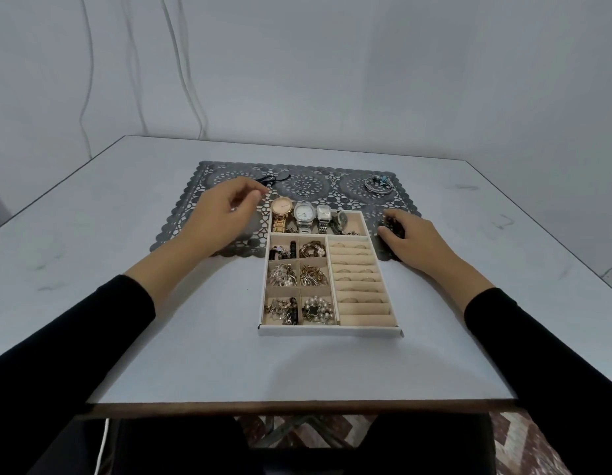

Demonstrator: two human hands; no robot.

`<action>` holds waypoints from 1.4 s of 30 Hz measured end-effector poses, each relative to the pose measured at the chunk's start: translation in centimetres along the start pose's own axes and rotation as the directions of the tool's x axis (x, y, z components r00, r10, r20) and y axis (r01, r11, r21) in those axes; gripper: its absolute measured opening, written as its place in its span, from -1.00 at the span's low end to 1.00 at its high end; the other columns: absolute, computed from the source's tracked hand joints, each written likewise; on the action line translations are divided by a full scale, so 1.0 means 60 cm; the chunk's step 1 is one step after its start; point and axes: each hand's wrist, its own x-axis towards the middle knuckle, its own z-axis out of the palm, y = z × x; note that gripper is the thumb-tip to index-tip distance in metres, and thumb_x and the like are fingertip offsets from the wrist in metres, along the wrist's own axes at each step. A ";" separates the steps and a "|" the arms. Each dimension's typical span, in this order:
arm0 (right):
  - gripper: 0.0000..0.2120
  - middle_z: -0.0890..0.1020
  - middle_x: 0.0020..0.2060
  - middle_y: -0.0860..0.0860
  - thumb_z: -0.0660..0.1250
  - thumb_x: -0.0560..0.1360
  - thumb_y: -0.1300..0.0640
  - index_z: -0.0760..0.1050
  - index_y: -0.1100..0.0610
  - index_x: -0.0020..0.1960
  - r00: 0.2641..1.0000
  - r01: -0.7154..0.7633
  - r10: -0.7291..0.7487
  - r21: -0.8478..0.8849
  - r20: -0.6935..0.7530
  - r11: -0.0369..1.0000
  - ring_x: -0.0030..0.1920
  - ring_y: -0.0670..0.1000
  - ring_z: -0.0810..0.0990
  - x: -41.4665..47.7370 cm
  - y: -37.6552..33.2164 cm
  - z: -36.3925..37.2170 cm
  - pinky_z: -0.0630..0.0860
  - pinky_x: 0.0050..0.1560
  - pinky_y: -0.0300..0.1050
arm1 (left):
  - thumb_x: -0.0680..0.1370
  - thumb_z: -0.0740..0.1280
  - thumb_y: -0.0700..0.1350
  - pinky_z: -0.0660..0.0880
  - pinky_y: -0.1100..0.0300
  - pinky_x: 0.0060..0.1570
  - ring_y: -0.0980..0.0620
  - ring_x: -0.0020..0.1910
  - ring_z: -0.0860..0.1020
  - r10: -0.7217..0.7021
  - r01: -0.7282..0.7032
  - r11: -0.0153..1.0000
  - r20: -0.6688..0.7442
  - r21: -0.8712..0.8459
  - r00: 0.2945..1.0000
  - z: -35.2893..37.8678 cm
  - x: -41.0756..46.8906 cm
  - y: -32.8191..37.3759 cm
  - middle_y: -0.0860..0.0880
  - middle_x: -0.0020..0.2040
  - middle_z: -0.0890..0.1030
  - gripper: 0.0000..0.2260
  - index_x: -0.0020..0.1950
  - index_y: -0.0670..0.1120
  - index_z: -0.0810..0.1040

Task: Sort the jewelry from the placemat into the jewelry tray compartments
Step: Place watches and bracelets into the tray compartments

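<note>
Right grip [412, 240]: fingers curled round a dark beaded bracelet [393, 229], low on the right edge of the placemat [332, 185], just beside the far corner of the jewelry tray [328, 331]. Likely gathered up for lifting in.

Left grip [226, 214]: loosely curled, thumb and forefinger close together, nothing visible between them. Hovers over the mat's left part near a thin dark cord [273, 180], probably the next pick.

Placemat: dark grey, lace-cut, scalloped border, flat on the pale tabletop [195, 344]. Unsorted on it: the cord, a small ring [300, 192], and silvery bangles with blue beads [378, 183].

Jewelry tray: white outer wall, beige felt-like lining. Long far compartment holds four watches [304, 214] with metal bands, faces propped on the rim, seemingly so the dials show. Six small cells hold tangled gold, pearl and black pieces. At right, padded rolls [359, 286] hold rings in their slits.
</note>
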 end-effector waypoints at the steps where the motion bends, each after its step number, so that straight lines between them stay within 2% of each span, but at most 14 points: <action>1: -0.58 0.55 0.26 0.07 0.23 0.59 0.04 0.37 0.13 0.42 1.000 -0.001 0.001 -0.003 -0.005 1.000 0.21 0.06 0.50 0.007 0.000 0.002 0.35 0.16 -0.15 | 0.64 0.24 -0.10 0.43 0.32 -0.02 0.24 -0.02 0.53 -0.011 0.011 0.999 0.012 0.052 1.000 0.001 0.009 -0.012 0.13 0.01 0.59 -0.82 0.20 0.00 0.57; 4: -0.58 0.51 0.31 0.06 0.24 0.59 0.06 0.37 0.14 0.42 1.000 0.002 -0.002 0.001 -0.018 1.000 0.30 0.08 0.45 0.032 0.002 0.009 0.31 0.23 -0.17 | 0.65 0.21 -0.04 0.44 0.12 0.15 0.09 0.12 0.52 -0.050 0.034 0.980 0.075 0.197 0.996 0.007 0.040 -0.054 0.02 0.17 0.57 -0.77 0.28 0.01 0.51; 8: -0.58 0.48 0.35 0.06 0.24 0.59 0.07 0.38 0.13 0.42 0.999 0.000 0.000 0.003 -0.036 1.000 0.34 0.08 0.43 0.072 0.008 0.016 0.29 0.32 -0.10 | 0.64 0.24 -0.04 0.31 0.18 0.14 0.08 0.17 0.46 -0.051 0.010 0.951 0.125 0.308 0.991 0.008 0.075 -0.084 -0.05 0.29 0.53 -0.71 0.37 0.00 0.47; 11: -0.59 0.47 0.36 0.06 0.24 0.59 0.08 0.38 0.14 0.42 0.999 -0.005 0.006 0.013 -0.039 1.000 0.35 0.07 0.42 0.102 0.016 0.021 0.26 0.34 -0.13 | 0.63 0.26 -0.03 0.34 0.16 0.08 0.01 0.15 0.48 -0.063 0.011 0.946 0.153 0.324 0.986 0.008 0.097 -0.098 -0.04 0.29 0.52 -0.69 0.38 0.02 0.46; 15: -0.58 0.47 0.36 0.04 0.23 0.59 0.05 0.37 0.10 0.43 1.000 -0.010 0.010 0.002 -0.030 1.000 0.35 0.05 0.41 0.138 0.026 0.026 0.26 0.38 -0.08 | 0.62 0.28 -0.05 0.31 0.14 0.26 -0.01 0.30 0.44 -0.056 0.003 0.949 0.160 0.315 0.986 0.012 0.126 -0.113 -0.05 0.32 0.51 -0.68 0.38 0.00 0.47; 22: -0.59 0.45 0.39 0.03 0.23 0.60 0.01 0.39 0.08 0.41 1.000 -0.019 0.019 -0.006 -0.022 1.000 0.43 0.03 0.34 0.185 0.041 0.033 0.23 0.45 -0.03 | 0.57 0.36 0.00 0.21 0.23 0.30 0.04 0.38 0.39 0.002 -0.083 0.940 0.237 0.331 0.972 0.015 0.171 -0.137 0.02 0.37 0.48 -0.69 0.32 0.06 0.54; 26: -0.64 0.49 0.35 0.03 0.26 0.59 0.07 0.46 0.10 0.36 0.999 0.019 -0.019 0.008 -0.042 1.000 0.41 0.00 0.36 0.205 0.044 0.035 0.22 0.42 -0.11 | 0.57 0.37 0.01 0.24 0.21 0.32 0.11 0.35 0.41 0.023 -0.111 0.948 0.283 0.299 0.959 0.018 0.195 -0.145 0.08 0.34 0.51 -0.77 0.22 0.09 0.62; 29: -0.69 0.53 0.31 0.01 0.30 0.57 0.10 0.53 0.09 0.30 0.998 0.054 -0.052 0.033 -0.047 0.998 0.35 -0.01 0.43 0.220 0.044 0.035 0.23 0.37 -0.19 | 0.55 0.39 0.03 0.31 0.30 0.21 0.15 0.26 0.48 0.029 -0.112 0.956 0.296 0.270 0.955 0.023 0.210 -0.148 0.14 0.24 0.58 -0.79 0.17 0.11 0.65; 31: -0.72 0.56 0.27 -0.01 0.34 0.54 0.11 0.57 0.08 0.23 0.995 0.070 -0.065 0.070 -0.072 0.995 0.31 -0.01 0.47 0.229 0.045 0.037 0.29 0.35 -0.18 | 0.53 0.41 0.04 0.33 0.35 0.12 0.16 0.17 0.51 0.046 -0.123 0.958 0.283 0.259 0.958 0.028 0.218 -0.149 0.14 0.17 0.60 -0.81 0.13 0.12 0.66; 33: -0.72 0.57 0.25 -0.01 0.38 0.51 0.09 0.59 0.06 0.21 0.994 0.068 -0.057 0.112 -0.098 0.991 0.28 -0.03 0.49 0.237 0.049 0.038 0.36 0.37 -0.11 | 0.51 0.42 0.05 0.34 0.29 0.13 0.15 0.14 0.51 0.072 -0.138 0.958 0.256 0.250 0.964 0.030 0.225 -0.151 0.11 0.15 0.59 -0.81 0.12 0.11 0.66; 36: -0.69 0.54 0.29 -0.03 0.40 0.50 0.05 0.58 0.00 0.23 0.995 0.046 -0.031 0.150 -0.096 0.988 0.31 -0.04 0.46 0.245 0.054 0.037 0.34 0.40 -0.05 | 0.52 0.42 0.00 0.34 0.21 0.22 0.13 0.16 0.50 0.104 -0.154 0.960 0.214 0.233 0.971 0.028 0.234 -0.154 0.07 0.17 0.57 -0.80 0.14 0.08 0.65; 39: -0.69 0.49 0.34 -0.06 0.37 0.51 0.01 0.56 -0.04 0.26 0.999 0.020 -0.014 0.140 -0.045 0.990 0.35 -0.05 0.41 0.250 0.058 0.035 0.23 0.37 -0.22 | 0.59 0.35 -0.10 0.34 0.21 0.25 0.15 0.20 0.47 0.114 -0.172 0.953 0.233 0.248 0.966 0.027 0.239 -0.162 0.06 0.29 0.55 -0.80 0.20 0.04 0.62; 42: -0.74 0.53 0.30 -0.07 0.37 0.51 0.02 0.61 -0.02 0.19 0.999 0.016 -0.011 0.131 -0.037 0.991 0.33 -0.07 0.43 0.254 0.061 0.037 0.21 0.31 -0.27 | 0.61 0.31 -0.11 0.35 0.18 0.22 0.10 0.24 0.49 0.062 -0.146 0.950 0.290 0.277 0.955 0.027 0.239 -0.168 0.11 0.31 0.55 -0.78 0.23 0.07 0.60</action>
